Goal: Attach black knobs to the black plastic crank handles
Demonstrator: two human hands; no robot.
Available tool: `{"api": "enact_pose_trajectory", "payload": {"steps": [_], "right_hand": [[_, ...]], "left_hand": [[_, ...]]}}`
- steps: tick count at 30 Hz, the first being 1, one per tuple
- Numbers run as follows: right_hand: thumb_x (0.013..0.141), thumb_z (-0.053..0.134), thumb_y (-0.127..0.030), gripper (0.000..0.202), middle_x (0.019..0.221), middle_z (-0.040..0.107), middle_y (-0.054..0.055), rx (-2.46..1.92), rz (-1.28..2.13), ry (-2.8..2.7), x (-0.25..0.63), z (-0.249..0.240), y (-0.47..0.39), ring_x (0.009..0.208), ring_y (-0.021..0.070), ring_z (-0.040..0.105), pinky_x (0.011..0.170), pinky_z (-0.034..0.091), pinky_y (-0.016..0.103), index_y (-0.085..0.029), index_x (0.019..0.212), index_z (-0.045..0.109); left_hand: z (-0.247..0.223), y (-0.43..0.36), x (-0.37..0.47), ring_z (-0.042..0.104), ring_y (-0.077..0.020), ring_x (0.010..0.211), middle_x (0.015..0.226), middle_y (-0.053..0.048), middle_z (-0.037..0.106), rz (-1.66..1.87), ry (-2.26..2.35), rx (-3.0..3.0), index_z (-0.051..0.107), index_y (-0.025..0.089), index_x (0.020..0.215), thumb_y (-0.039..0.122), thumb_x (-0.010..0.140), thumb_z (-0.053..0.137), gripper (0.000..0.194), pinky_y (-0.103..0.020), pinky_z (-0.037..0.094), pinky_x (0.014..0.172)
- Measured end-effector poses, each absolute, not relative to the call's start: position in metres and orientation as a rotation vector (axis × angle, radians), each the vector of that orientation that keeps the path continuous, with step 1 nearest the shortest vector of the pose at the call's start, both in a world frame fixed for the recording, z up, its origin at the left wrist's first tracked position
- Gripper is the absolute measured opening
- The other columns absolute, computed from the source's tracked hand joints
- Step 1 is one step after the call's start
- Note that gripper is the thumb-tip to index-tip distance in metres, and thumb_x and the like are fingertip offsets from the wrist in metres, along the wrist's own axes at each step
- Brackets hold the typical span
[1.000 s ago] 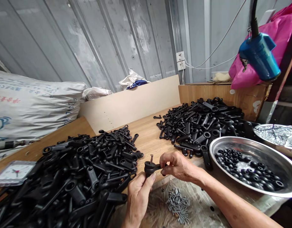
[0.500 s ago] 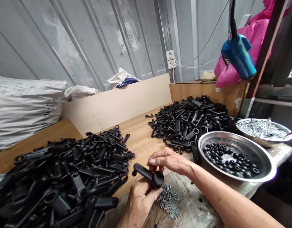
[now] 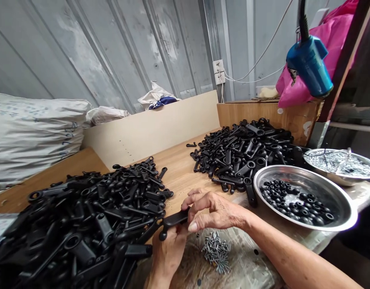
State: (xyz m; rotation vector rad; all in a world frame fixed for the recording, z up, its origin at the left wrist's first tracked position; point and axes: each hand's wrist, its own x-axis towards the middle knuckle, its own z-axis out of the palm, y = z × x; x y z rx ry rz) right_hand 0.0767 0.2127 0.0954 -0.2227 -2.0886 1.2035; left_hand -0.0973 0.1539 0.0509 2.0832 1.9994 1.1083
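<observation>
A black crank handle point(image 3: 175, 218) lies across both hands just above the work surface, its small ball-ended tip toward the left. My left hand point(image 3: 169, 251) is closed around it from below, with its fingertips partly hidden. From the right, the fingers of my right hand point(image 3: 216, 210) grip the handle's wider end and cover most of it. Just below my right hand is a small heap of metal screws point(image 3: 216, 253) on the plastic-covered surface point(image 3: 245, 265).
Piles of black crank handles lie at left point(image 3: 105, 226) and back right point(image 3: 233, 156). A steel bowl point(image 3: 350, 214) holds black round knobs point(image 3: 279, 194). Behind it, another bowl point(image 3: 335, 180) contains small metal pieces. A blue tool point(image 3: 311, 66) hangs at upper right.
The crank handle has turned and shifted slightly left, its round end now under my right fingers. My right hand has closed onto it. The view has shifted slightly.
</observation>
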Motion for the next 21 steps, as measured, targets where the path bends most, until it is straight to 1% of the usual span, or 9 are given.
{"api": "enact_pose_trajectory", "payload": {"steps": [2, 3, 6, 8, 10, 12, 16, 18, 21], "right_hand": [[0.076, 0.067, -0.048, 0.032, 0.097, 0.062, 0.007, -0.302, 1.071, -2.021, 0.076, 0.093, 0.211, 0.099, 0.0214, 0.052, 0.091, 0.036, 0.034, -0.016, 0.072, 0.068], [0.075, 0.068, -0.047, 0.032, 0.096, 0.062, 0.008, -0.362, 1.019, -1.989, 0.076, 0.092, 0.211, 0.096, 0.0211, 0.053, 0.087, 0.038, 0.033, -0.015, 0.077, 0.069], [0.078, 0.065, -0.045, 0.035, 0.071, 0.059, 0.001, -0.522, 1.102, -1.983, 0.076, 0.092, 0.207, 0.068, 0.0145, 0.052, 0.065, 0.040, 0.025, -0.014, 0.094, 0.069], [0.080, 0.062, -0.046, 0.040, 0.066, 0.055, -0.002, -0.498, 1.261, -2.047, 0.077, 0.095, 0.203, 0.060, 0.0113, 0.047, 0.057, 0.036, 0.021, -0.014, 0.103, 0.067], [0.081, 0.058, -0.051, 0.044, 0.068, 0.055, -0.001, -0.360, 1.358, -2.140, 0.079, 0.097, 0.201, 0.063, 0.0108, 0.047, 0.058, 0.036, 0.020, -0.012, 0.100, 0.068], [0.080, 0.056, -0.059, 0.050, 0.066, 0.054, -0.001, -0.300, 1.387, -2.229, 0.081, 0.098, 0.201, 0.062, 0.0101, 0.047, 0.058, 0.036, 0.019, -0.011, 0.085, 0.070], [0.075, 0.054, -0.069, 0.060, 0.048, 0.047, -0.004, -0.608, 1.353, -2.381, 0.086, 0.096, 0.209, 0.047, 0.0073, 0.041, 0.048, 0.032, 0.019, -0.011, 0.061, 0.064], [0.078, 0.049, -0.070, 0.063, 0.044, 0.047, -0.004, -0.779, 1.298, -2.426, 0.088, 0.096, 0.215, 0.045, 0.0078, 0.042, 0.049, 0.033, 0.020, -0.011, 0.061, 0.065], [0.082, 0.041, -0.071, 0.068, 0.045, 0.051, -0.001, -0.897, 1.328, -2.379, 0.091, 0.094, 0.223, 0.049, 0.0097, 0.049, 0.054, 0.037, 0.020, -0.010, 0.074, 0.070]], "left_hand": [[0.050, 0.155, -0.100, 0.068, -0.0273, 0.076, 0.079, -0.008, 0.074, 1.110, 2.026, 2.134, 0.070, 0.023, 0.073, 0.039, 0.080, 0.046, 0.030, -0.035, 0.049, 0.068], [0.048, 0.155, -0.100, 0.068, -0.0271, 0.071, 0.074, -0.009, 0.073, 1.114, 2.038, 2.159, 0.069, 0.022, 0.069, 0.041, 0.080, 0.045, 0.032, -0.034, 0.048, 0.064], [0.037, 0.155, -0.102, 0.063, -0.0243, 0.057, 0.062, -0.009, 0.067, 1.158, 2.071, 2.209, 0.065, 0.020, 0.064, 0.046, 0.082, 0.042, 0.039, -0.032, 0.041, 0.054], [0.032, 0.155, -0.103, 0.060, -0.0229, 0.057, 0.061, -0.009, 0.064, 1.203, 2.077, 2.227, 0.064, 0.021, 0.064, 0.050, 0.082, 0.041, 0.041, -0.031, 0.037, 0.054], [0.030, 0.155, -0.104, 0.057, -0.0202, 0.055, 0.059, -0.007, 0.061, 1.235, 2.078, 2.216, 0.061, 0.022, 0.059, 0.050, 0.081, 0.042, 0.040, -0.029, 0.034, 0.053], [0.034, 0.154, -0.105, 0.052, -0.0163, 0.051, 0.054, -0.004, 0.057, 1.252, 2.063, 2.172, 0.056, 0.022, 0.054, 0.047, 0.080, 0.046, 0.037, -0.026, 0.031, 0.051], [0.049, 0.154, -0.103, 0.047, -0.0128, 0.049, 0.049, 0.001, 0.050, 1.263, 1.983, 2.003, 0.051, 0.021, 0.049, 0.040, 0.079, 0.052, 0.036, -0.023, 0.033, 0.050], [0.055, 0.153, -0.102, 0.047, -0.0129, 0.049, 0.048, 0.002, 0.049, 1.247, 1.896, 1.917, 0.052, 0.020, 0.050, 0.044, 0.078, 0.052, 0.037, -0.023, 0.035, 0.049], [0.059, 0.150, -0.101, 0.047, -0.0136, 0.050, 0.050, 0.003, 0.049, 1.209, 1.739, 1.819, 0.056, 0.019, 0.055, 0.050, 0.078, 0.051, 0.039, -0.023, 0.037, 0.049]]}}
